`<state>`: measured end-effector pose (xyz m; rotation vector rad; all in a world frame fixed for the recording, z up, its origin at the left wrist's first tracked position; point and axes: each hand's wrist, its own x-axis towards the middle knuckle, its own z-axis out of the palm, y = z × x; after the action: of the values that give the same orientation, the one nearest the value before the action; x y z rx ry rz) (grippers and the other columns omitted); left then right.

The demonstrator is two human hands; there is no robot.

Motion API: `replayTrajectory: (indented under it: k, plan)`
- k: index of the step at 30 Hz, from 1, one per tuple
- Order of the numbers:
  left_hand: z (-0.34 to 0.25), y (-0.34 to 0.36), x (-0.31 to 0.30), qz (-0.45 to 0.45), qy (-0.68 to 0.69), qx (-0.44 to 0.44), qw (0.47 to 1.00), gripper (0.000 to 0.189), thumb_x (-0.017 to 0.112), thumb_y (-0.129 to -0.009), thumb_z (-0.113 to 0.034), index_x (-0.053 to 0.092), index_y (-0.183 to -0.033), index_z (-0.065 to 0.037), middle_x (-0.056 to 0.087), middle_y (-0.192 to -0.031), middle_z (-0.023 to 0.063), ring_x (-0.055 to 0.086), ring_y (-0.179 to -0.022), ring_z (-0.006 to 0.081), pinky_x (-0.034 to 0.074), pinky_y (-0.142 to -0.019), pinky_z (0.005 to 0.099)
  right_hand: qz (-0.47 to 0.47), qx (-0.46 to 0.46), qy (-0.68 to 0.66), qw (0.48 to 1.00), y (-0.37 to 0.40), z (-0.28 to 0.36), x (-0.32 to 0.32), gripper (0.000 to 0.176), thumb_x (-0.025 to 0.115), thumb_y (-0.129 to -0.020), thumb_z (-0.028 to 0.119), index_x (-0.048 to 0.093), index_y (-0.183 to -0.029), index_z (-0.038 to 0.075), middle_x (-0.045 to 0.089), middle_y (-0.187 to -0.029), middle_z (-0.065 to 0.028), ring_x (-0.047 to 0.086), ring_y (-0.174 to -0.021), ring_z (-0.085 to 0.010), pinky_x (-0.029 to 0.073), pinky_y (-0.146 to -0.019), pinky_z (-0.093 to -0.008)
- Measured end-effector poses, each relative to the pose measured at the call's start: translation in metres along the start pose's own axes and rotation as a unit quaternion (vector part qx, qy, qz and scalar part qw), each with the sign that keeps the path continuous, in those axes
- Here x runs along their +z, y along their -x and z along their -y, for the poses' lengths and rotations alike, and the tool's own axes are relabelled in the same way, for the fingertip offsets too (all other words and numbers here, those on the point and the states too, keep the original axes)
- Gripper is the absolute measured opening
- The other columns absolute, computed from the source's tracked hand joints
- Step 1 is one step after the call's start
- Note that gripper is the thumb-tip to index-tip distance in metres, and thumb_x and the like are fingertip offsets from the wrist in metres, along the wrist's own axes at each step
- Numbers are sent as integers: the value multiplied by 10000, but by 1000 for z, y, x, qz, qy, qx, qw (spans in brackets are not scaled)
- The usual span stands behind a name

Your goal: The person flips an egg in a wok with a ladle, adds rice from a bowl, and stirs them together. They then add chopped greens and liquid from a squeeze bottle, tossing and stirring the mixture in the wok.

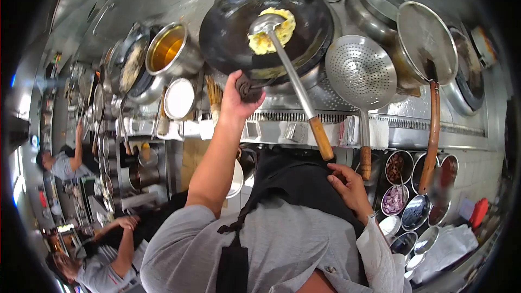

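Observation:
A large black wok holds a yellow cooked egg. The bowl of a metal ladle rests on the egg, and its wooden handle slants down toward my body. My left hand grips a dark folded cloth against the wok's near edge. Just below the end of the ladle's handle, my right hand is off the ladle, its fingers apart and nothing in them.
Right of the wok lie a perforated skimmer and a mesh strainer over a pot. A pot of amber liquid stands left. Ingredient bowls sit at lower right. Two co-workers are at left.

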<state>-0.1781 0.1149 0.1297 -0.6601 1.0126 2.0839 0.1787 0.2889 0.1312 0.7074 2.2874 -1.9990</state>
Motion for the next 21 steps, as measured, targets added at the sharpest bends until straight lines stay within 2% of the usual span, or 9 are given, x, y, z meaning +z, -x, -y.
replayTrajectory:
  k: [2, 5, 8, 10, 11, 14, 16, 18, 21]
  plan:
    - [5, 18, 3, 62, -1, -29, 998, 363, 629, -822, -427, 616, -970, -96, 636, -912, 76, 605, -840, 274, 530, -738, 436, -56, 29, -38, 997, 3, -22, 11, 296, 683, -879, 115, 642, -1169, 81, 624, -862, -30, 559, -765, -92, 468, -684, -250]
    - [2, 7, 6, 23, 9, -35, 999, 377, 628, -822, -394, 608, -1009, -67, 633, -945, 117, 609, -836, 292, 533, -736, 442, -92, 125, -140, 978, 7, -58, 23, 285, 676, -885, 110, 639, -1166, 75, 643, -912, -33, 571, -811, -83, 471, -709, -246]
    - [-1, 13, 10, 56, 8, -67, 996, 371, 634, -817, -347, 586, -1038, -53, 622, -973, 153, 601, -867, 325, 523, -794, 491, -111, 155, -110, 975, 14, -79, 29, 304, 670, -884, 147, 626, -1172, 57, 673, -895, -76, 611, -805, -112, 483, -709, -264]
    - [-1, 20, 16, 61, -27, -84, 994, 339, 635, -819, -310, 583, -1042, -60, 620, -969, 155, 596, -881, 337, 517, -816, 508, -113, 179, 1, 977, 19, -114, 27, 325, 665, -878, 182, 620, -1172, 52, 687, -864, -99, 637, -780, -140, 492, -699, -284]
    - [0, 19, 18, 84, -8, -62, 995, 249, 627, -822, -245, 582, -1002, -79, 619, -949, 148, 595, -892, 324, 506, -848, 528, -110, 191, 56, 974, 23, -132, 26, 336, 662, -876, 200, 617, -1173, 49, 694, -848, -111, 650, -767, -153, 496, -694, -294]
    - [8, 1, 7, -3, 45, -12, 999, 171, 622, -819, -193, 577, -951, -94, 617, -925, 137, 598, -888, 306, 504, -842, 519, -129, 227, 107, 959, 36, -166, 25, 307, 643, -867, 251, 654, -1098, 51, 689, -787, -132, 661, -721, -202, 504, -685, -329]
    - [12, 3, 1, 13, 42, 2, 999, 136, 634, -797, -166, 564, -902, -114, 617, -895, 103, 604, -859, 262, 513, -790, 481, -100, 187, 204, 956, 53, -248, 18, 247, 602, -876, 261, 692, -1008, 73, 704, -852, -144, 673, -750, -234, 509, -688, -359]
    - [15, 10, -2, 47, 44, 19, 998, 131, 635, -789, -161, 564, -892, -121, 618, -880, 89, 605, -843, 244, 516, -755, 454, -64, 147, 291, 943, 65, -319, 12, 249, 616, -846, 254, 696, -1016, 90, 700, -866, -149, 670, -780, -258, 514, -703, -377]
    - [26, 37, -7, 17, 41, 25, 999, 138, 626, -779, -175, 572, -897, -126, 622, -859, 83, 603, -818, 235, 505, -738, 433, 26, 101, 397, 912, 62, -402, 14, 268, 637, -801, 242, 701, -1029, 116, 694, -887, -157, 666, -825, -294, 521, -725, -403]
